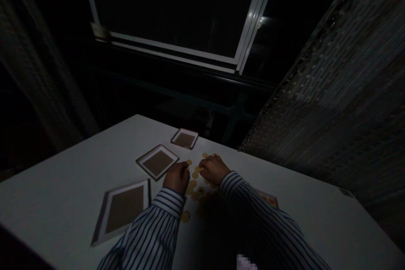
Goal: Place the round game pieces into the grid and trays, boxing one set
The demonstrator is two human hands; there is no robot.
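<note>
A: Coins (193,183): we see a loose gold scatter on the white table (79,168), near its far edge, between both hands.
B: Hand states?
A: Left hand (176,177) curled, knuckles up, fingertips at a coin. Right hand (215,168) curled over the pile's far side. Too dark, so we can't tell if either pinches anything.
B: Surroundings?
A: 3 square frames w/ brown insets, left of the coins: small frame (184,139) by the far edge, mid frame (157,162) just beside the left hand, large frame (124,209) toward the near edge.
</note>
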